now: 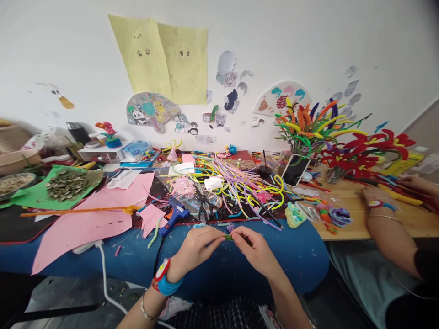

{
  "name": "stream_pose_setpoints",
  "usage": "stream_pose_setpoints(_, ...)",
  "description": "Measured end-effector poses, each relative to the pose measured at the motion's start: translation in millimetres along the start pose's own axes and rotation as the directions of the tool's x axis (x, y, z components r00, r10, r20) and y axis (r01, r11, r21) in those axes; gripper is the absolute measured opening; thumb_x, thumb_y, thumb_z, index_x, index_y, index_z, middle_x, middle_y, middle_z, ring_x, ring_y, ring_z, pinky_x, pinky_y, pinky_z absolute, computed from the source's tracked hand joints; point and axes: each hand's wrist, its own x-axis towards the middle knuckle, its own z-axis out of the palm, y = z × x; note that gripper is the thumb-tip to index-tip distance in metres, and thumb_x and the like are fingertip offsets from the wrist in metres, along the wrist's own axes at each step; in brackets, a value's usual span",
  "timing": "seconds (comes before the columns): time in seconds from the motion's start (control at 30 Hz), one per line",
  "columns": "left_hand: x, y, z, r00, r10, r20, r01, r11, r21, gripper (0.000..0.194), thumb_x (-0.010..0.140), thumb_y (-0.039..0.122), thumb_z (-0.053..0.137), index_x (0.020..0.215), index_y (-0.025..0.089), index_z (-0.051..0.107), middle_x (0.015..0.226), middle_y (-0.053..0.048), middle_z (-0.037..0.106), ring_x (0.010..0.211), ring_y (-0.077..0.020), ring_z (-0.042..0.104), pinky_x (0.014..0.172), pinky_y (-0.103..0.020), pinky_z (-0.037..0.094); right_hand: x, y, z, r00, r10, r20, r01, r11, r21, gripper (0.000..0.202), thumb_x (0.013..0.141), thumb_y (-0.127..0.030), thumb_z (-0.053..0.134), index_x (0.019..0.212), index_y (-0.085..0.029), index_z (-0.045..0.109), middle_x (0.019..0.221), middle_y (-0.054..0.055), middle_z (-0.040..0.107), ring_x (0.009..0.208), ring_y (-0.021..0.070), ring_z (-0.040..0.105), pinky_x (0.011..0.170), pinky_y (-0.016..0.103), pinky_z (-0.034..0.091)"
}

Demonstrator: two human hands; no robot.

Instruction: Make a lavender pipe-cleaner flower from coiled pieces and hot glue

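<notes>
My left hand [203, 245] and my right hand [254, 249] meet over the front edge of the blue table cover. Both pinch a short dark green pipe cleaner piece [228, 237] between thumb and fingertips, one at each end. Most of it is hidden by the fingers. Just beyond my hands lie a small purple piece [230, 227] and a pair of black-handled scissors [206, 208]. A blue glue gun [174, 214] rests to the left of them. Behind is a large loose heap of pastel and yellow pipe cleaners [236, 178].
A co-worker's hands [375, 198] work at the wooden table [350, 224] on the right. Pipe cleaner flowers [308, 123] and a phone [295, 170] stand behind. Pink paper [92, 228], an orange stem [82, 210] and seed shells [66, 185] on green paper lie left. A white cable [104, 274] hangs down.
</notes>
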Motion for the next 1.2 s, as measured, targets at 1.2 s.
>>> stream_pose_setpoints(1.2, -5, 30, 14.5, 0.628, -0.728, 0.275, 0.622, 0.258, -0.739, 0.036, 0.072, 0.046, 0.081, 0.071, 0.013, 0.068, 0.054, -0.001, 0.067, 0.049, -0.0142, 0.063, 0.055, -0.025, 0.052, -28, 6, 43, 0.724, -0.639, -0.261, 0.479, 0.737, -0.476, 0.016, 0.09, -0.006, 0.058, 0.089, -0.021, 0.063, 0.074, 0.002, 0.07, 0.066, 0.0162, 0.065, 0.063, 0.028, 0.054)
